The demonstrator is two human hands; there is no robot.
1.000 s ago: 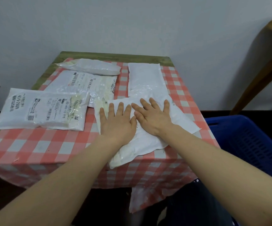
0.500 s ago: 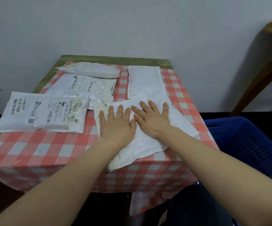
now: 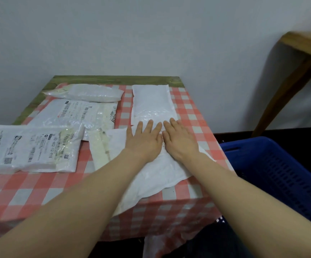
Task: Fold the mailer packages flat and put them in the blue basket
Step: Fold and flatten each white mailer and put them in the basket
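Straight, flat fingers [image 3: 149, 128] of the left hand [image 3: 144, 143], pressing down on a plain white mailer [image 3: 156, 174], gripping nothing; same for the right hand [image 3: 179, 140], fingers extended and slightly spread, side by side with the left and touching it at the thumbs. Beneath both palms, that crumpled mailer, lying at an angle near the front right corner of the table, its near corner drooping over the edge of the red-and-white checked tablecloth [image 3: 39, 190]. Just beyond the fingertips, another plain white mailer [image 3: 152, 101], flat, lengthwise toward the wall. Left of the hands, a labelled mailer [image 3: 30, 149] with printed numbers and barcodes, overlapping a second labelled mailer [image 3: 72, 112] behind it. Farthest back, near the bare green-brown table edge [image 3: 113, 78], a puffy clear-white mailer [image 3: 87, 93]. Off the right side of the table, lower down, the blue basket [image 3: 281, 175], nothing visible inside. At upper right against the wall, a wooden piece of furniture [image 3: 300, 58]
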